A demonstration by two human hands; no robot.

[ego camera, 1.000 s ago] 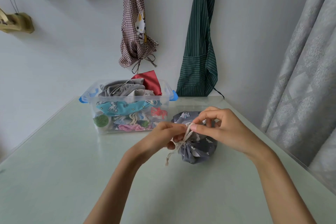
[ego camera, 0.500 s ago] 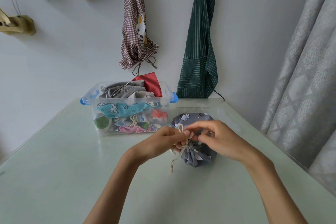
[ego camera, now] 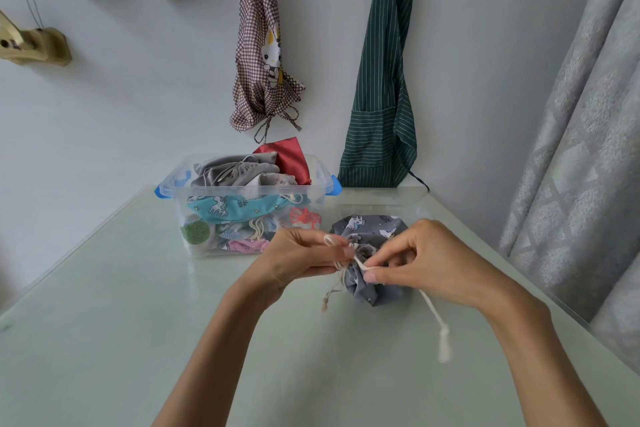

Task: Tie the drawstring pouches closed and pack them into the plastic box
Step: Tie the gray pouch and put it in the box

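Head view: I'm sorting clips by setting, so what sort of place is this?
Probably a home room: aprons hang on the wall, a curtain hangs at right, and a glass-topped table holds a plastic box.

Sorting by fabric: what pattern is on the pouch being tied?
Grey with white cartoon animals and bits of blue; the pouch shows in the head view.

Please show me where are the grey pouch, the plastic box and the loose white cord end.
grey pouch [ego camera: 370,225], head view, upper printed cloth.
plastic box [ego camera: 320,168], head view, right rim.
white cord end [ego camera: 444,345], head view, frayed tip.
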